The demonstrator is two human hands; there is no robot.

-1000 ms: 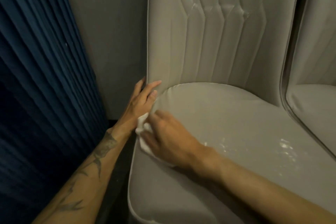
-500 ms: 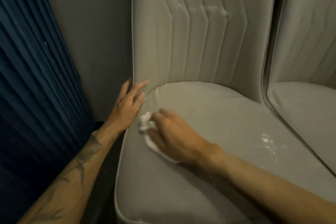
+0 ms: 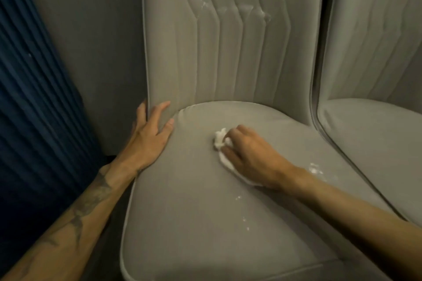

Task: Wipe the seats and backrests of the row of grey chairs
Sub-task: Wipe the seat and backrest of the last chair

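A grey padded chair fills the view, its seat in front of me and its ribbed backrest rising behind. My right hand presses a crumpled white cloth onto the middle of the seat, fingers curled over it. My left hand rests flat on the seat's back left corner, fingers straight against the backrest's left edge. White flecks lie on the seat to the right of the cloth, and pale smears mark the backrest's ribs.
A second grey chair stands close on the right, with a narrow gap between the two. On the left hangs a pleated dark blue curtain in front of a grey wall.
My right hand has slid the cloth from the seat's back left corner rightward to the seat's middle. My left hand has settled flatter on the seat corner.
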